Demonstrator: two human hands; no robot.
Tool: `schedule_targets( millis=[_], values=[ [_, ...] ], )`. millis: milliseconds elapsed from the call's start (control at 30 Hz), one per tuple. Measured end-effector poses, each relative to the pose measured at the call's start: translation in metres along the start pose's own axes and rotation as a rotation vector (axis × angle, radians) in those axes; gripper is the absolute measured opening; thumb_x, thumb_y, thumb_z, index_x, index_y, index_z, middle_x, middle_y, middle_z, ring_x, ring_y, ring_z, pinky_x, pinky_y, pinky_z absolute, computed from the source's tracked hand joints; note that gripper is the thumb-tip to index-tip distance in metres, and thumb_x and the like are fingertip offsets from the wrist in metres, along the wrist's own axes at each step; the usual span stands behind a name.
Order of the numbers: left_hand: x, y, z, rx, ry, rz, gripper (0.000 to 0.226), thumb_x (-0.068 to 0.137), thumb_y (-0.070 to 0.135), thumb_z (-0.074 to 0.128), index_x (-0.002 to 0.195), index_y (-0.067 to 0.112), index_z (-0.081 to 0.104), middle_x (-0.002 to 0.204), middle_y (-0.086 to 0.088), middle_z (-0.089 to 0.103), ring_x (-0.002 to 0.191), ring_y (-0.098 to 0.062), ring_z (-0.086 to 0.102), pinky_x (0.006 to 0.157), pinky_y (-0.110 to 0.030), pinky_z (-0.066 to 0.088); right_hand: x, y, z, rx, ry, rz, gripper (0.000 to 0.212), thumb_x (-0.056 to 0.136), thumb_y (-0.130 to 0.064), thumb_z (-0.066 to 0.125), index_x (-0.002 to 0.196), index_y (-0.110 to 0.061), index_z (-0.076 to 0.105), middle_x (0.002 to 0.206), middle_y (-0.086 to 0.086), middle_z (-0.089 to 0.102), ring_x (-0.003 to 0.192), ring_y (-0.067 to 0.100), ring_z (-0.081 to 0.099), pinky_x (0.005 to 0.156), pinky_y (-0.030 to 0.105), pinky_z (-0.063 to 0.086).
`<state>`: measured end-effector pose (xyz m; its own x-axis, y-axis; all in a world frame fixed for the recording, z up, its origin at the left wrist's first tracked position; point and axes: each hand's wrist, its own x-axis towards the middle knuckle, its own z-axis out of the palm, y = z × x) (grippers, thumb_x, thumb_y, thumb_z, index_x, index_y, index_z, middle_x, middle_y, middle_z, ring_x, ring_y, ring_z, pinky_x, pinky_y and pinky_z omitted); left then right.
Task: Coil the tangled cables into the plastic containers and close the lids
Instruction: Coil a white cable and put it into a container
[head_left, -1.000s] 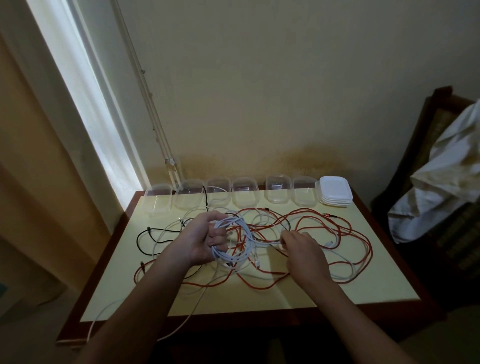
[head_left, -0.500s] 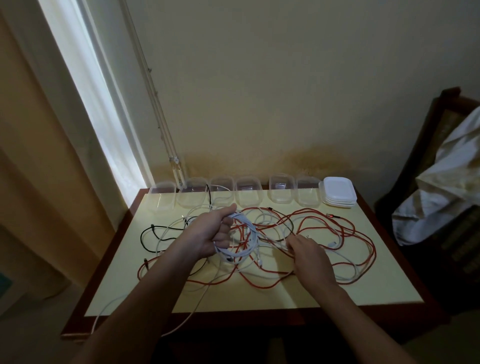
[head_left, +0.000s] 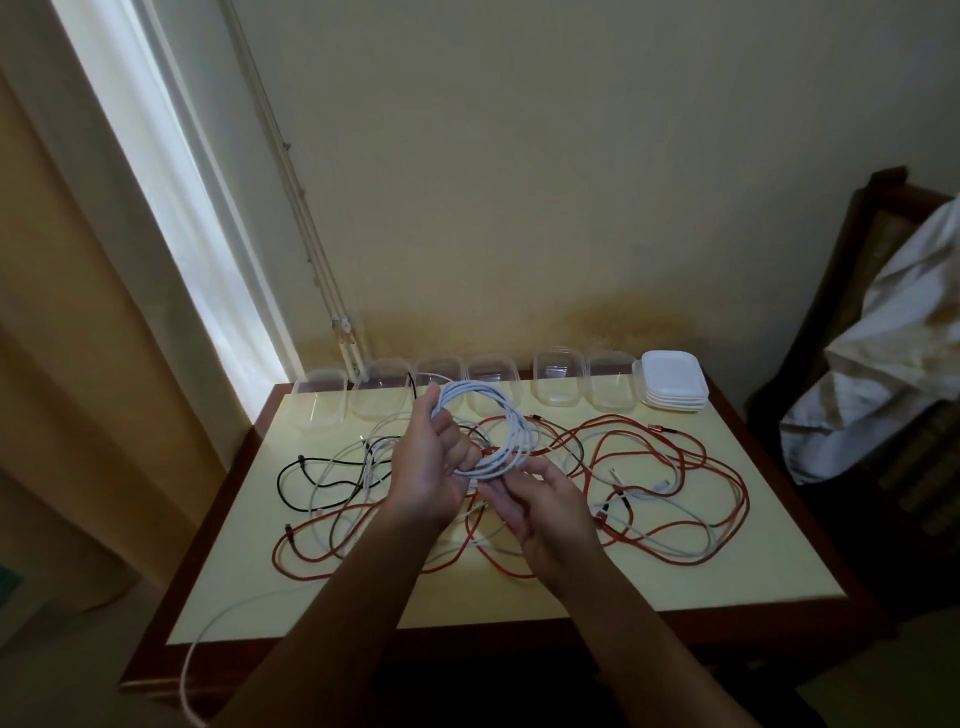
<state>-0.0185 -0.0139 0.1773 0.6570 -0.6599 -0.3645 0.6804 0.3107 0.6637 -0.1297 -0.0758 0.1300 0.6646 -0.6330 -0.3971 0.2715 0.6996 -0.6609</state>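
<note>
We have lifted the white coil (head_left: 493, 431) above the middle of the tabletop (head_left: 727, 571), left hand (head_left: 426, 467) curled round it, right hand (head_left: 545, 514) now pinching its lower loops. Red cables (head_left: 649, 467) lie tangled; far-edge containers (head_left: 493, 384) stand unlidded, lids (head_left: 672, 387) stacked far-right.

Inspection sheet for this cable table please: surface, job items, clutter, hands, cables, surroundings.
Surface: yellow-topped table, wooden rim.
Job's things: six clear containers, lidless, along far edge; lid stack at their right end.
Clutter: nothing seen.
Hands: left hand grips white coil; right hand touches its lower edge, grip unclear.
Cables: red cables, black cable and white cable tangled; white cable hangs over near edge.
Surroundings: window left; cloth-draped chair right.
</note>
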Motion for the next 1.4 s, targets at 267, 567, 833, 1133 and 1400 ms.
schedule_targets(
  millis=[267, 567, 833, 1133, 1400],
  values=[
    [-0.01, -0.009, 0.019, 0.263, 0.068, 0.267, 0.043, 0.102, 0.046, 0.05, 0.068, 0.02, 0.046, 0.056, 0.004, 0.023, 0.05, -0.01, 0.021, 0.054, -0.031, 0.028, -0.01, -0.02, 0.021, 0.26, -0.062, 0.089, 0.029, 0.098, -0.003, 0.055, 0.127, 0.004, 0.059, 0.119, 0.028, 0.07, 0.111, 0.036, 0.071, 0.104, 0.045, 0.052],
    [0.003, -0.02, 0.0, 0.182, 0.063, -0.005, 0.04, 0.109, 0.034, 0.036, 0.093, 0.005, 0.058, 0.057, -0.001, 0.042, 0.048, -0.012, 0.044, 0.056, -0.025, 0.042, 0.0, -0.038, 0.014, 0.057, -0.017, 0.082, 0.026, 0.106, -0.012, 0.046, 0.116, -0.002, 0.068, 0.081, 0.009, 0.075, 0.092, 0.029, 0.073, 0.078, 0.043, 0.058],
    [0.007, 0.006, -0.007, 0.229, -0.118, -0.328, 0.039, 0.101, 0.035, 0.052, 0.07, 0.011, 0.056, 0.047, 0.004, 0.027, 0.04, -0.011, 0.03, 0.058, -0.027, 0.035, 0.008, -0.031, -0.005, -0.309, -0.192, 0.095, 0.035, 0.094, 0.009, 0.056, 0.127, -0.001, 0.062, 0.122, 0.028, 0.067, 0.11, 0.035, 0.069, 0.101, 0.047, 0.052],
    [0.019, 0.004, -0.008, 0.246, -0.072, -0.246, 0.041, 0.099, 0.037, 0.05, 0.064, 0.018, 0.048, 0.047, 0.007, 0.023, 0.038, -0.009, 0.017, 0.048, -0.026, 0.014, 0.004, -0.029, -0.016, -1.419, -0.007, -0.545, 0.032, 0.101, -0.033, 0.06, 0.075, -0.015, 0.066, 0.058, -0.004, 0.057, 0.052, 0.006, 0.048, 0.056, 0.031, 0.04],
    [0.028, 0.027, -0.007, 0.039, 0.009, -0.156, 0.051, 0.104, 0.036, 0.047, 0.055, 0.021, 0.041, 0.042, 0.008, 0.022, 0.032, -0.008, 0.017, 0.036, -0.023, 0.015, 0.009, -0.035, -0.03, -1.666, -0.019, -0.716, 0.029, 0.107, -0.032, 0.047, 0.089, -0.024, 0.069, 0.068, -0.013, 0.058, 0.063, 0.012, 0.054, 0.06, 0.033, 0.037]
  ],
)
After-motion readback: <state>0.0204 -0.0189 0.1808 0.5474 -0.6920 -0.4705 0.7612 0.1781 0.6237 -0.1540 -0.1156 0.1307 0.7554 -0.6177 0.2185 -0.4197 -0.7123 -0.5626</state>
